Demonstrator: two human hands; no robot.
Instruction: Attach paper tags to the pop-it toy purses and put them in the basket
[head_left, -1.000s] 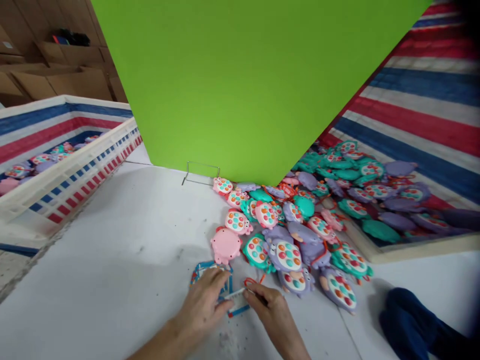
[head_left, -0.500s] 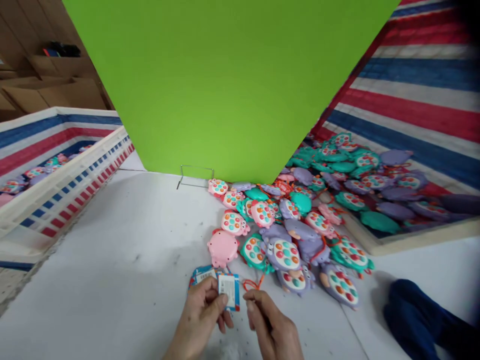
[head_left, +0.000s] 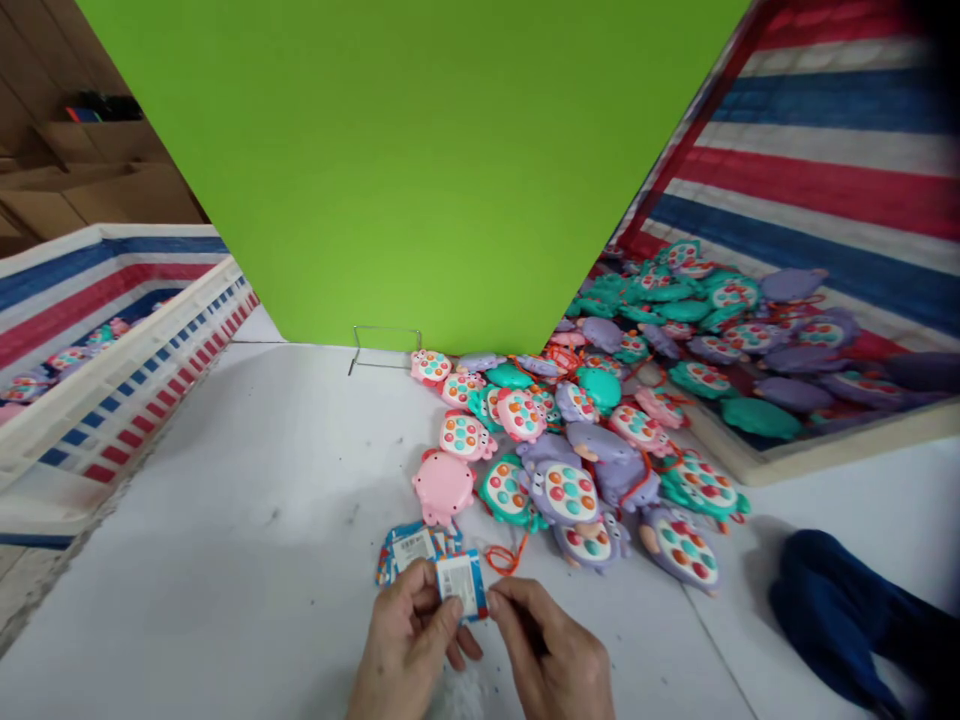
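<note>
The left hand (head_left: 409,650) pinches a small printed tag (head_left: 459,583) between thumb and fingers, holding it upright just above the white table (head_left: 247,560), low in the middle of the view. The right hand (head_left: 555,655) meets it from the other side, thumb and forefinger closed on the tag's right edge. The tag looks like thin glossy card: very light, easy to bend or crease, probably slick on its faces, so it is best held by its edges or a corner with a gentle pinch. Just beyond the fingers a stack of tags (head_left: 414,548) lies flat on the table, with a loop of orange cord (head_left: 504,558) beside it. Farther out sits a pink toy (head_left: 444,485) at the near edge of a pile of toys (head_left: 592,440) in pink, teal and purple, spilling from a striped sack (head_left: 825,160). A green panel (head_left: 420,160) fills the top, a white crate (head_left: 112,390) stands at left, and dark blue cloth (head_left: 832,620) lies at right.
</note>
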